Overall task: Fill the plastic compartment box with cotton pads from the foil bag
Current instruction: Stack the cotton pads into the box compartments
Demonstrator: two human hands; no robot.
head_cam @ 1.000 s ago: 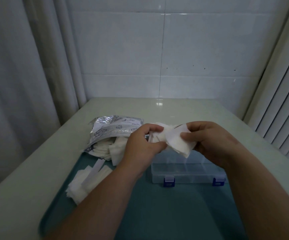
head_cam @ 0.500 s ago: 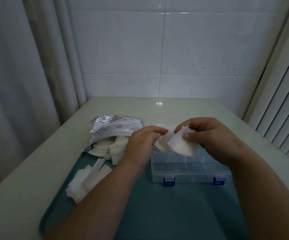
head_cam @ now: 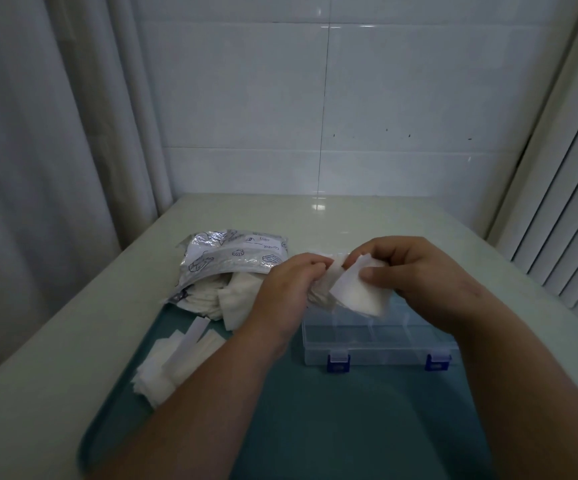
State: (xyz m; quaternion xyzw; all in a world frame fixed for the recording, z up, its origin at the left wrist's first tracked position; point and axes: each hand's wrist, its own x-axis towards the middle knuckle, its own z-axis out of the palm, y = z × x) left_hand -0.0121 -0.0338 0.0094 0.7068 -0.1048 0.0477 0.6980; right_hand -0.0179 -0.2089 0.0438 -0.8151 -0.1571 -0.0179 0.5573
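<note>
Pale table (head_cam: 72, 341), tiled wall (head_cam: 384, 98), teal tray (head_cam: 315, 427) at lower centre.
Foil bag (head_cam: 232, 258) at centre left spills cotton pads (head_cam: 207, 299); over the clear box (head_cam: 377, 344), left hand (head_cam: 287, 289) grips a bunch, right hand (head_cam: 415, 275) pinches one pad (head_cam: 356, 292).

The pale table (head_cam: 72, 341) bears a teal tray (head_cam: 349, 410) and the foil bag (head_cam: 225, 261) (mouth overlapping the tray's corner).

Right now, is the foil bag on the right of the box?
No, the bag lies left of the box, with pads spilling from its mouth.
</note>
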